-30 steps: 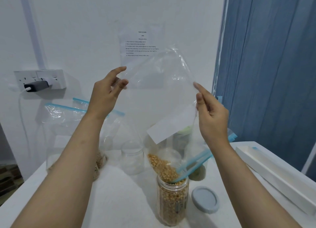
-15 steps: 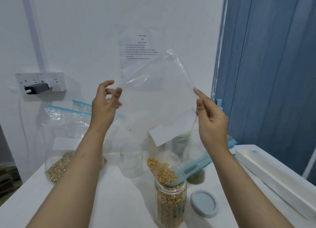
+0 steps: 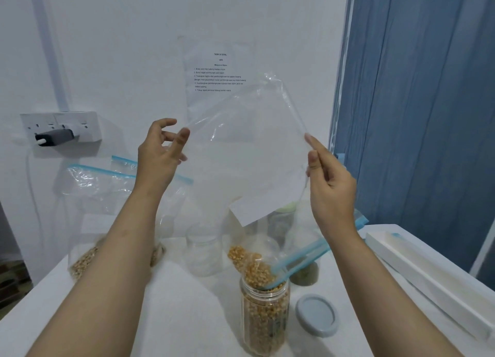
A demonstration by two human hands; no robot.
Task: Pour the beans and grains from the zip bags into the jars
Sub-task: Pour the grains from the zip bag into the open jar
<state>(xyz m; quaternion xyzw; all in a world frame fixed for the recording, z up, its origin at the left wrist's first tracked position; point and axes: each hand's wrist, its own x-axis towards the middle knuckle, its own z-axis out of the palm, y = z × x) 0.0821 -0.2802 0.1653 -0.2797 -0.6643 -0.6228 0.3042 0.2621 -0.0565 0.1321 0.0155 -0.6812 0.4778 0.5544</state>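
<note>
A clear zip bag [image 3: 249, 153] hangs upside down, its blue zip mouth [image 3: 292, 263] inside the open jar [image 3: 265, 322]. Yellow beans [image 3: 250, 265] sit in the bag's lower corner, right above the jar's mouth, and the jar is nearly full of the same beans. My right hand [image 3: 329, 185] pinches the bag's right edge between thumb and forefinger. My left hand [image 3: 160, 155] hovers at the bag's left edge with fingers spread and loose, one fingertip about touching the plastic and gripping nothing.
An empty clear jar [image 3: 205, 249] stands behind the filled one, a grey lid [image 3: 317, 315] lies to its right, and a jar of green grains [image 3: 305, 275] is behind that. Zip bags with grain [image 3: 88, 257] lean at the left wall. A long white box [image 3: 428, 279] lies at the right.
My left hand has let go of the bag's upper left corner and dropped lower, fingers opening. The bag's top has sagged. My right hand has kept its pinch.
</note>
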